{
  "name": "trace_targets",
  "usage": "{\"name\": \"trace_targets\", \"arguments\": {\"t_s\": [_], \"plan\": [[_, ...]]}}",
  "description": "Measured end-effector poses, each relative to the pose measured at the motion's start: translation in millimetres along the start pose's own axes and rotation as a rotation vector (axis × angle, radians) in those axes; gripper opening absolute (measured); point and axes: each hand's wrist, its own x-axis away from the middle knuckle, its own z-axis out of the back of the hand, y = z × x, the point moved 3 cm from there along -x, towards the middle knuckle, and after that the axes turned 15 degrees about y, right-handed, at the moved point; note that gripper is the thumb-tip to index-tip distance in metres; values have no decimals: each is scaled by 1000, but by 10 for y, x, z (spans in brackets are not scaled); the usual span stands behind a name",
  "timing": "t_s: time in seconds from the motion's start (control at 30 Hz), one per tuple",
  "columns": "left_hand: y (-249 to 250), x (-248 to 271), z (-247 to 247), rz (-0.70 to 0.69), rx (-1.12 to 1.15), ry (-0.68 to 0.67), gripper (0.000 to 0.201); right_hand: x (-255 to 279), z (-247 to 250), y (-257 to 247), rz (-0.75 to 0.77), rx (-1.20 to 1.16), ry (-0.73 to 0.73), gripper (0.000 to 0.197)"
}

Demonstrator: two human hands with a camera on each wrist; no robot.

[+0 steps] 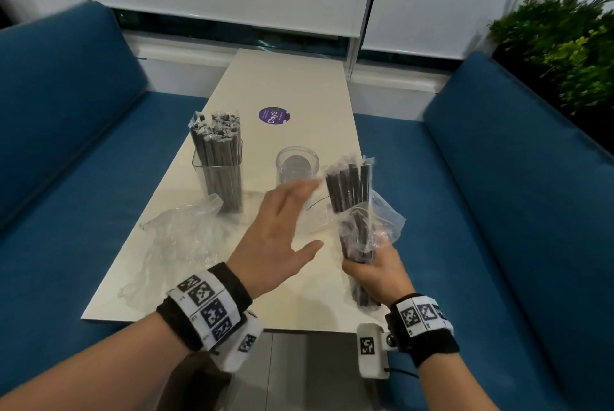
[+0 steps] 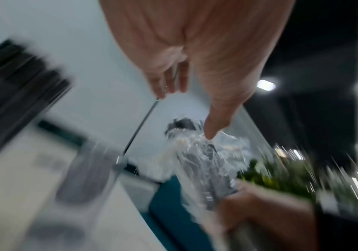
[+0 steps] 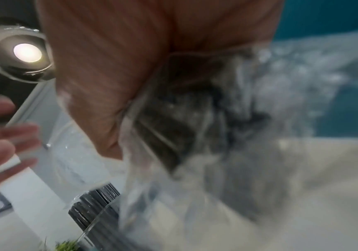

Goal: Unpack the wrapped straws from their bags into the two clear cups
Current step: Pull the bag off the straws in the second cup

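Right now, in the head view, I have my right hand (image 1: 372, 272) wrapped around the lower part of a bundle of dark wrapped straws (image 1: 349, 191), low and right of centre in the frame. My fingers are curled tight around them through a crumpled clear bag (image 1: 387, 221), and the bundle stands nearly upright, its top ends poking out of the bag's mouth. The right wrist view is blurred, but I can make out the palm (image 3: 109, 68) closed over the plastic and the dark straws at centre.

My left hand (image 1: 282, 238) sits just left of the bundle, at the middle of the frame, fingers stretched out and thumb spread, gripping nothing. Its fingertips overlap the near wall of the round clear cup (image 1: 297, 168), though I cannot tell whether they actually touch it. That cup has no straws in it. From the left wrist camera I see the open palm (image 2: 195, 51) at the top, with the bagged straws below it towards lower right, all smeared by motion.

Further left in the head view, the square clear cup (image 1: 217, 175) stands packed with upright straws. An emptied clear bag (image 1: 179, 238) lies flat at the lower left of the cream table (image 1: 299, 85). A purple round sticker (image 1: 273, 115) is on the tabletop above centre, with blue sofa seats (image 1: 66, 111) on both sides.
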Motion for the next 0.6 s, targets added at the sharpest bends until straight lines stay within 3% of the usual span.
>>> {"name": "trace_targets", "arguments": {"t_s": [0.07,0.1,0.17,0.27,0.4,0.47,0.6], "plan": [[148,-30,-48,-497,-202,-43,73,-51,46,-79,64,100,-78,53],[185,-29,-119,-675,-295,-106,65,-57,50,-164,102,148,-138,51],[143,-59,-263,-801,-438,-218,59,-56,38,-350,154,226,-275,49],[69,-210,-355,-745,-566,-216,56,-83,92,-636,189,250,-358,45],[-37,-580,-315,-603,-576,-140,53,-239,368,-1076,274,158,-302,56],[-72,-836,-229,-459,-492,-112,56,-359,551,-1252,252,-2,-289,71],[-165,-1387,-62,-138,-128,4,46,-688,756,-1504,185,-541,-309,95]]}}
